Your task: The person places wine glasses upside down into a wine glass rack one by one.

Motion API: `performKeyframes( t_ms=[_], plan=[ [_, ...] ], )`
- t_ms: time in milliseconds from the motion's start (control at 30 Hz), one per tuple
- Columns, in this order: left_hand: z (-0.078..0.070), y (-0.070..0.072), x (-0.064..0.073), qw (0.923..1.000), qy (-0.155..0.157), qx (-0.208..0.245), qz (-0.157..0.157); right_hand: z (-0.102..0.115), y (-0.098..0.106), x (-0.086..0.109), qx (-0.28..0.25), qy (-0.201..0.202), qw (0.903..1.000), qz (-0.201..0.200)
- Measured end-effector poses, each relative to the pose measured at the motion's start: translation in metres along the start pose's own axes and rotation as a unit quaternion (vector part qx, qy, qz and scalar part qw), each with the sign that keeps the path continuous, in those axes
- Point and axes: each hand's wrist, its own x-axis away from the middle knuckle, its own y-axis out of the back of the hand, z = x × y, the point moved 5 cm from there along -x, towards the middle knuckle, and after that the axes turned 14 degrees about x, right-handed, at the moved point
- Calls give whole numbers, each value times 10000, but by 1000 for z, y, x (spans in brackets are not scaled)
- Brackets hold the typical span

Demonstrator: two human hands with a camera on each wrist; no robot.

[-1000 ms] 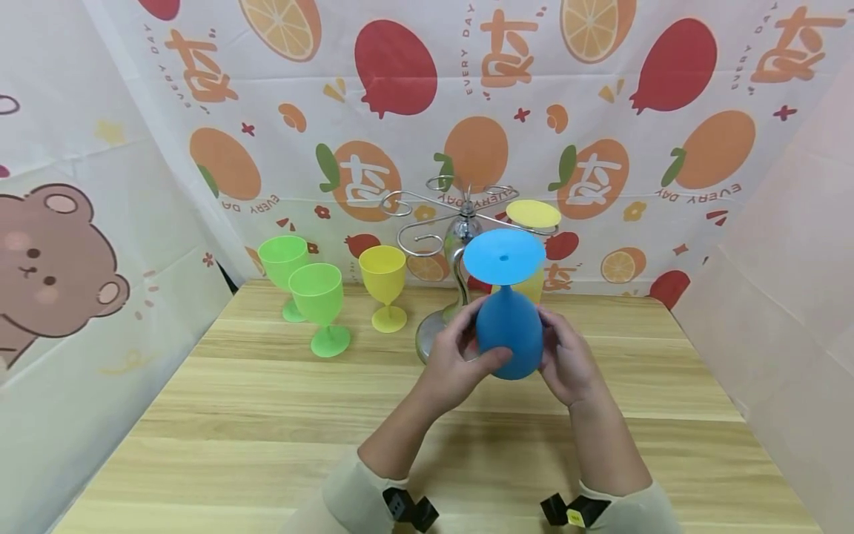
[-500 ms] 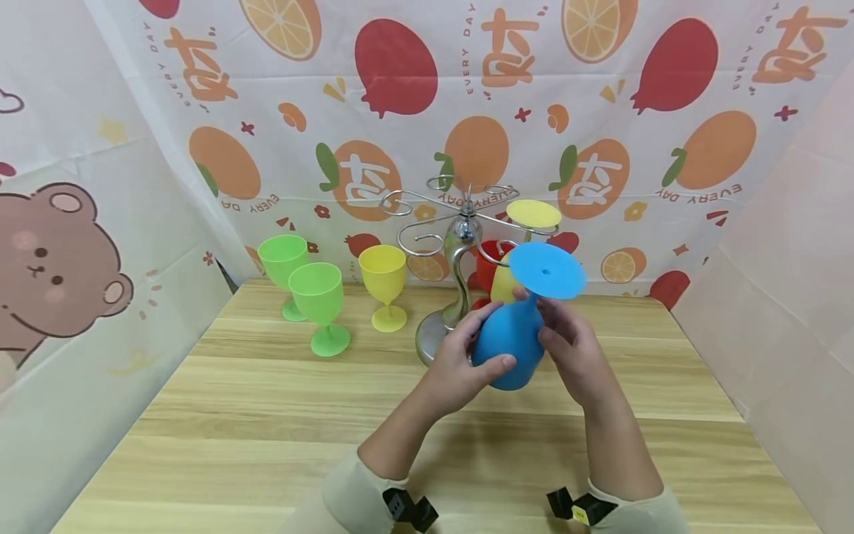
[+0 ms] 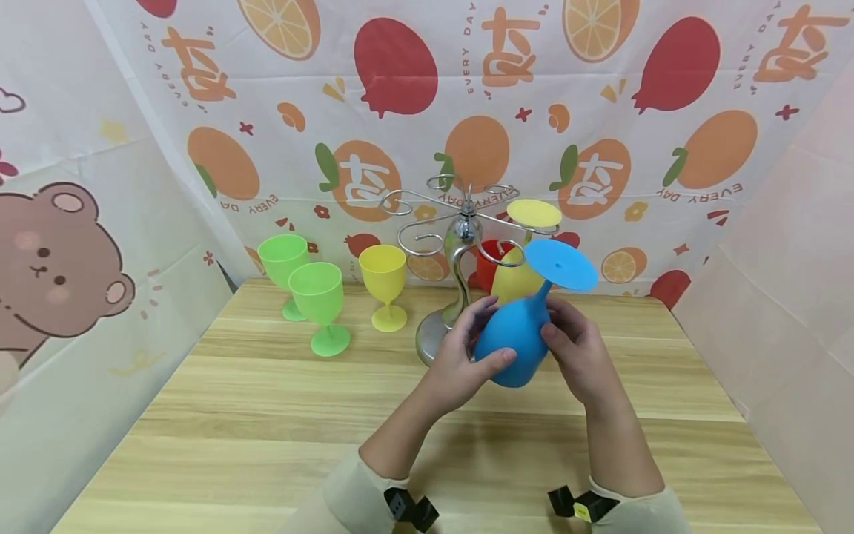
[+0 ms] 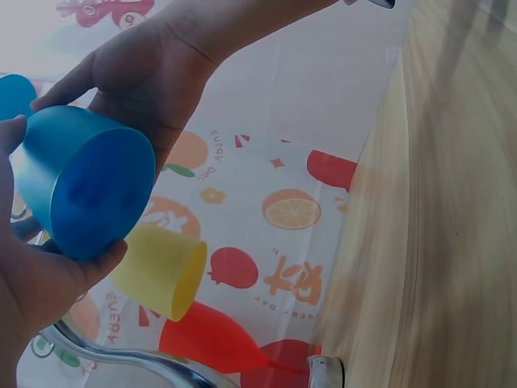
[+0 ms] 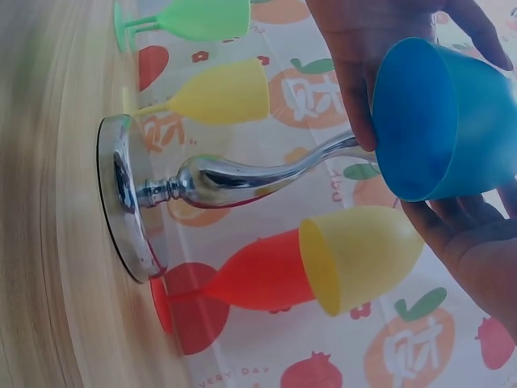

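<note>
A blue goblet (image 3: pixel 514 337) is held upside down in the air, tilted so its round foot points up and to the right. My left hand (image 3: pixel 460 363) grips the left side of its bowl, thumb across the front. At the right, my right hand (image 3: pixel 579 352) holds it where bowl meets stem, thumb in front and fingers behind. The goblet's open mouth (image 4: pixel 105 192) shows in the left wrist view. Just behind stands a metal rack (image 3: pixel 460 259) with curled wire arms. A yellow goblet (image 3: pixel 534 213) hangs upside down from one arm.
On the table (image 3: pixel 267 430), a yellow goblet (image 3: pixel 382 274) and two green goblets, the nearer green goblet (image 3: pixel 316 293) among them, stand upright left of the rack. A red goblet (image 5: pixel 258 275) stands behind the hanging yellow one. A printed cloth (image 3: pixel 414 148) closes off the back.
The blue goblet has tilted, its foot swinging right and slightly down. My right hand has shifted right and up toward the stem; the left hand has stayed nearly still.
</note>
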Motion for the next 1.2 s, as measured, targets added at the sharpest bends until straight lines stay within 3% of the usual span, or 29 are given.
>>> performKeyframes(
  t_ms=[233,433,667,800,900,1067,1200],
  plan=[
    [-2,-1,-1,9982,-564,-71,-175,-3,3,-2,89,-438,9977,-504],
    [-3,-5,0,9915,-1076,-700,-224,-8,5,0,428,-863,9898,-1053],
    [-3,-8,1,9846,-1395,-1046,-127,-8,4,-2,701,-808,9861,-1269],
    [-3,-7,0,9860,-1361,-966,-80,-7,5,-4,815,-724,9871,-1171],
    [-2,-5,0,9896,-1168,-831,-126,-6,6,-4,849,-660,9896,-958],
    [2,-1,-1,9958,-714,-528,-201,-5,7,-3,929,-659,9933,-196],
    [3,1,-2,9979,-571,-252,-168,-4,7,-2,1078,-609,9920,237]
  ],
)
